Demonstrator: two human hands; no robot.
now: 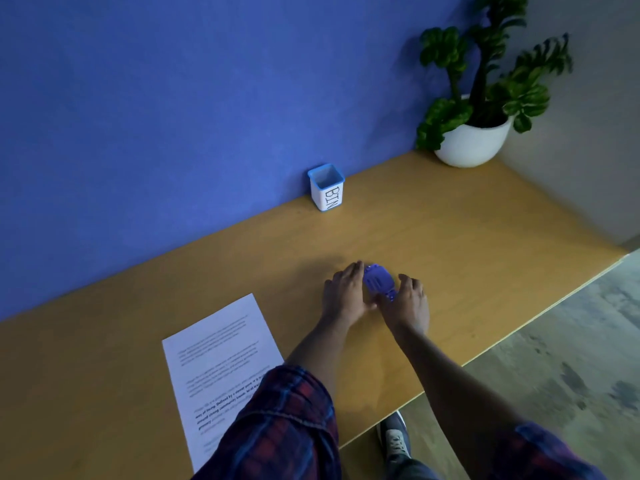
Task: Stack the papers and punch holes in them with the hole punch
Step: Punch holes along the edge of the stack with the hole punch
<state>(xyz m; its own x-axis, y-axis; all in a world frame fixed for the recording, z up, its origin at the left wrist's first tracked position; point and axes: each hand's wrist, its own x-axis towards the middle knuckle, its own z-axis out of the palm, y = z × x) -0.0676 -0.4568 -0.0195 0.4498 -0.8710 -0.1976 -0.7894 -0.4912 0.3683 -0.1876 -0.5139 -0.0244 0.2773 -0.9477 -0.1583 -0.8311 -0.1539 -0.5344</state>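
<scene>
A blue hole punch [378,281] lies on the wooden desk [467,244], right of centre. My left hand [344,294] cups its left side with curled fingers. My right hand [408,299] grips its right, near end. A printed white paper [218,358] lies flat at the lower left of the desk. My left plaid sleeve covers its near right corner. Whether more than one sheet lies there I cannot tell.
A small white cup with a blue rim, marked BIN [327,188], stands against the blue wall. A potted plant in a white pot [472,140] fills the far right corner. The desk's right edge [519,334] drops to the floor, where a shoe [394,438] shows.
</scene>
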